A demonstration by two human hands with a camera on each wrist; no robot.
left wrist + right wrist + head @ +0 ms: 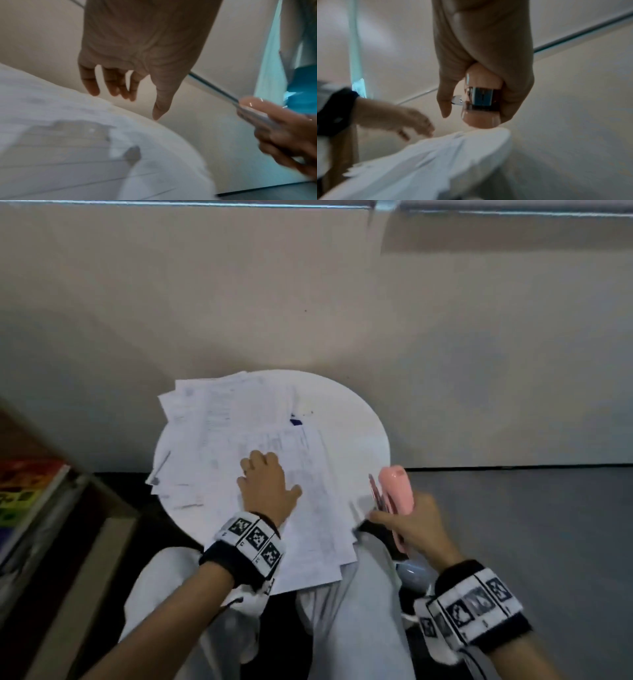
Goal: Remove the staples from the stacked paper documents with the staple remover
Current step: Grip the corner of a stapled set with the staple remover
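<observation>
A loose stack of printed paper documents (308, 508) covers a round white table (349, 412) and overhangs its near edge. My left hand (274, 474) lies over the middle of the stack; in the left wrist view its fingers (111, 86) hang relaxed just above the papers (68, 148), holding nothing. At the table's right edge my right hand (407, 518) grips a pink staple remover (397, 491) with its tip pointing away from me. The right wrist view shows the remover's (481, 117) pink body and metal band clamped between thumb and fingers, above the paper edge (419, 162).
The table stands against a beige wall (308, 302). A small dark blue item (296, 422) lies on the table beyond the papers. A grey clip-like object (161, 467) sits at the stack's left edge. Colourful books (24, 487) on a shelf are at left; grey floor (531, 525) at right.
</observation>
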